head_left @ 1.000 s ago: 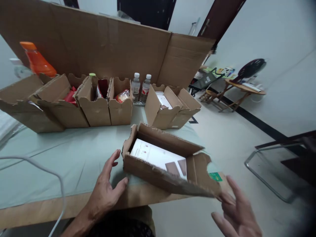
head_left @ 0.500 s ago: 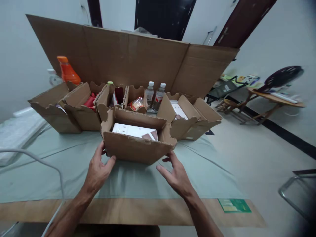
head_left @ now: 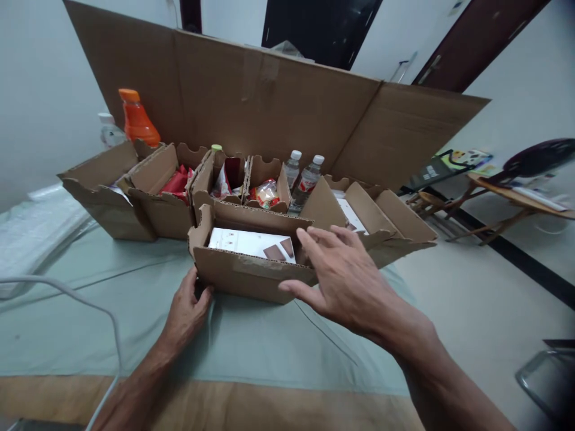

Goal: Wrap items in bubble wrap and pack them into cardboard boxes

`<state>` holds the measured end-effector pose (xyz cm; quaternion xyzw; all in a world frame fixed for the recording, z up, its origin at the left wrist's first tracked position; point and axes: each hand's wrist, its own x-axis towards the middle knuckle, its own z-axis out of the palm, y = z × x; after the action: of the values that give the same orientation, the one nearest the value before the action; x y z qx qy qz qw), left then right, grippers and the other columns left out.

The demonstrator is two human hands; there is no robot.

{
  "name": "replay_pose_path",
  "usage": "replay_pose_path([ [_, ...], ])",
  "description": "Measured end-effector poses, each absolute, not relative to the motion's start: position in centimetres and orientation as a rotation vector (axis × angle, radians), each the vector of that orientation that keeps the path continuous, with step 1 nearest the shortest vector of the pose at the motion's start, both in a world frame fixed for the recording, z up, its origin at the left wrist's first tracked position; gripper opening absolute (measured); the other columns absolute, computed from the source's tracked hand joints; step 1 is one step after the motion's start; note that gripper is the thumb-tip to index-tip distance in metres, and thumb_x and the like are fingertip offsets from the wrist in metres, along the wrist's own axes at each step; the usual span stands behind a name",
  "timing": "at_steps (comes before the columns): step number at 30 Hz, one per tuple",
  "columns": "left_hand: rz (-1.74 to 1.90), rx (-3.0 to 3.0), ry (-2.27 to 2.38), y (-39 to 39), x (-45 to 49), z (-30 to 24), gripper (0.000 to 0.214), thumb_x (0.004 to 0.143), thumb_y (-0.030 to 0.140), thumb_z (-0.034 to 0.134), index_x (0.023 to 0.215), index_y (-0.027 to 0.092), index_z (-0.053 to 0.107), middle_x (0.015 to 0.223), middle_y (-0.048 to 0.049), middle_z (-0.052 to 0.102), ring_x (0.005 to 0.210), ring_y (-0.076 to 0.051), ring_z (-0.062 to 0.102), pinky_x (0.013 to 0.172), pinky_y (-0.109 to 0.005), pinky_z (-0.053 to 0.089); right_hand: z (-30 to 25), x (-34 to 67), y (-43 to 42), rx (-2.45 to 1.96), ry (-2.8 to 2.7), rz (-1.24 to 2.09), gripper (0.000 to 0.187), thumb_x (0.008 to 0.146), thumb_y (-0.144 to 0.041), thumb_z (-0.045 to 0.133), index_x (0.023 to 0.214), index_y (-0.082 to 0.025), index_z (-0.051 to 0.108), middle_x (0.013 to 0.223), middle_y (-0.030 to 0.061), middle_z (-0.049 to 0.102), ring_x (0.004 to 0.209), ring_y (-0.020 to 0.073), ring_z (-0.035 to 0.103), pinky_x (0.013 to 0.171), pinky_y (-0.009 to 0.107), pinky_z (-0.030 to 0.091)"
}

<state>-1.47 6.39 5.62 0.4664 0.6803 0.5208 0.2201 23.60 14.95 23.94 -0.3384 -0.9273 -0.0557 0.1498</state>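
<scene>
A cardboard box (head_left: 251,278) stands crosswise on the green cloth, in front of a row of similar boxes. Inside it lies a white packet (head_left: 245,244) with brown squares printed at one end. My left hand (head_left: 185,311) is at the box's lower left corner, its fingers by the end wall and its thumb near the front face. Raised over the box's right end is my right hand (head_left: 344,278), open, fingers stretched and thumb apart, with nothing in it. It hides the box's right end.
Behind stand boxes with red packets (head_left: 177,182) and a wrapped snack (head_left: 266,193). Two clear bottles (head_left: 306,179), an orange bottle (head_left: 139,123) and a tall cardboard panel (head_left: 278,102) are farther back. A grey cable (head_left: 112,323) crosses the left side; bubble wrap (head_left: 40,230) lies there.
My right hand has risen from the box's lower right corner to above its right end. My left hand stays at the left corner. The view has shifted.
</scene>
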Motion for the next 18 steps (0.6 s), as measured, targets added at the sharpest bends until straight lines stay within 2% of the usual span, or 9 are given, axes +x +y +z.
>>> replay_pose_path([
  [3, 1.424, 1.291, 1.886, 6.5, -1.6, 5.6, 0.041, 0.084, 0.034, 0.055, 0.123, 0.022, 0.06, 0.1, -0.009, 0.071, 0.094, -0.026, 0.067, 0.081, -0.038, 0.054, 24.2, 21.1, 16.1, -0.946, -2.832, 0.021, 0.059, 0.077, -0.07, 0.071, 0.106, -0.019, 0.068, 0.087, 0.0122, 0.075, 0.087, 0.0342, 0.068, 0.097, 0.056, 0.044],
  [5, 1.43, 1.282, 1.893, 6.5, -1.7, 5.7, 0.043, 0.085, 0.033, 0.054, 0.125, 0.02, 0.059, 0.102, -0.0095, 0.071, 0.096, -0.025, 0.067, 0.082, -0.038, 0.054, 24.3, 20.4, 16.4, -0.931, -2.886, 0.144, 0.062, 0.076, -0.072, 0.072, 0.109, -0.02, 0.067, 0.082, 0.0093, 0.074, 0.081, 0.0313, 0.067, 0.09, 0.05, 0.046],
  [7, 1.44, 1.281, 1.899, 6.5, -1.7, 5.8, 0.043, 0.086, 0.032, 0.053, 0.126, 0.019, 0.059, 0.105, -0.0099, 0.07, 0.097, -0.025, 0.067, 0.084, -0.038, 0.055, 24.5, 20.6, 16.2, -0.927, -2.915, 0.203, 0.066, 0.077, -0.072, 0.071, 0.118, -0.021, 0.064, 0.087, 0.0088, 0.075, 0.085, 0.0313, 0.067, 0.088, 0.047, 0.047],
  [9, 1.426, 1.286, 1.899, 6.5, -1.8, 5.9, 0.043, 0.087, 0.032, 0.053, 0.127, 0.018, 0.058, 0.106, -0.0106, 0.07, 0.095, -0.024, 0.067, 0.082, -0.037, 0.055, 24.6, 21.7, 15.6, -0.905, -2.852, 0.171, 0.067, 0.08, -0.069, 0.069, 0.126, -0.022, 0.062, 0.099, 0.0104, 0.076, 0.097, 0.0339, 0.067, 0.094, 0.05, 0.046],
  [12, 1.426, 1.271, 1.924, 6.2, -1.8, 5.8, 0.051, 0.087, 0.033, 0.055, 0.136, 0.018, 0.052, 0.116, -0.0133, 0.068, 0.099, -0.025, 0.066, 0.074, -0.034, 0.055, 23.4, 24.8, 14.1, -0.955, -2.483, 0.007, 0.056, 0.088, -0.062, 0.064, 0.132, -0.026, 0.062, 0.115, 0.0109, 0.075, 0.113, 0.0351, 0.065, 0.102, 0.054, 0.043],
  [15, 1.48, 1.315, 2.009, 5.9, -1.8, 5.5, 0.055, 0.087, 0.031, 0.057, 0.14, 0.02, 0.05, 0.121, -0.0125, 0.063, 0.104, -0.025, 0.065, 0.072, -0.033, 0.055, 20.0, 28.0, 12.9, -1.146, -2.069, 0.018, 0.036, 0.095, -0.05, 0.06, 0.124, -0.028, 0.066, 0.107, 0.0081, 0.077, 0.105, 0.0309, 0.069, 0.095, 0.05, 0.05],
  [18, 1.468, 1.417, 2.107, 5.9, -1.9, 5.4, 0.045, 0.087, 0.031, 0.056, 0.131, 0.022, 0.057, 0.103, -0.0062, 0.06, 0.087, -0.021, 0.062, 0.07, -0.033, 0.054, 15.9, 28.4, 12.5, -1.272, -2.089, 0.352, 0.04, 0.09, -0.048, 0.064, 0.122, -0.024, 0.065, 0.107, 0.0093, 0.077, 0.091, 0.0284, 0.072, 0.08, 0.043, 0.058],
])
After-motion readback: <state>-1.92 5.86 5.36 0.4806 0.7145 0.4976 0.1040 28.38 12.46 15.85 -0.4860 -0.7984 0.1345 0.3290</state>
